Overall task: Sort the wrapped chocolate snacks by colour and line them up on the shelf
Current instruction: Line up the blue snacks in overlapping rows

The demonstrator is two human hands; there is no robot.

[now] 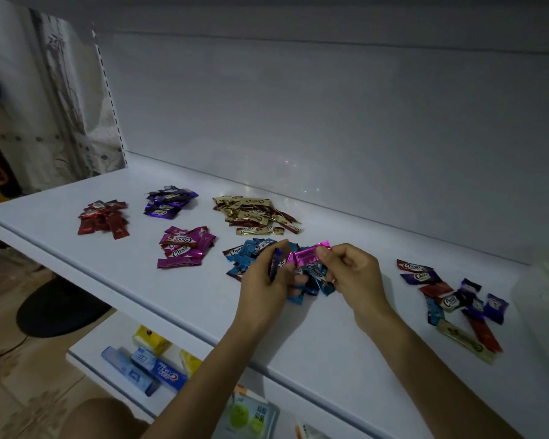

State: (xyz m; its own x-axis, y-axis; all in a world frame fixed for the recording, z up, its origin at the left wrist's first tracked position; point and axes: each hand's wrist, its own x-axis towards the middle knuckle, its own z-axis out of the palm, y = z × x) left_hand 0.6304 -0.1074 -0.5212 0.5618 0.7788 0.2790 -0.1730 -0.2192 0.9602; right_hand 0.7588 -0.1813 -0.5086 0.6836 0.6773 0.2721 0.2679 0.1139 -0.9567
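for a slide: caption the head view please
Choco snacks sorted by colour on a white shelf; right grip pinches a pink snack, left grip holds a purple snack above the blue pile.

Dim light. White back panel behind, patterned curtain at left, beige tiled floor below with black round base on it.

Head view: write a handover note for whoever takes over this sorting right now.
Left hand holds a dark purple snack; right hand pinches a magenta snack, both over the blue pile.
Done: red pile, purple pile, gold pile and magenta pile heaped on the shelf.
Left: place both held snacks, sort the mixed heap at right, line everything up.
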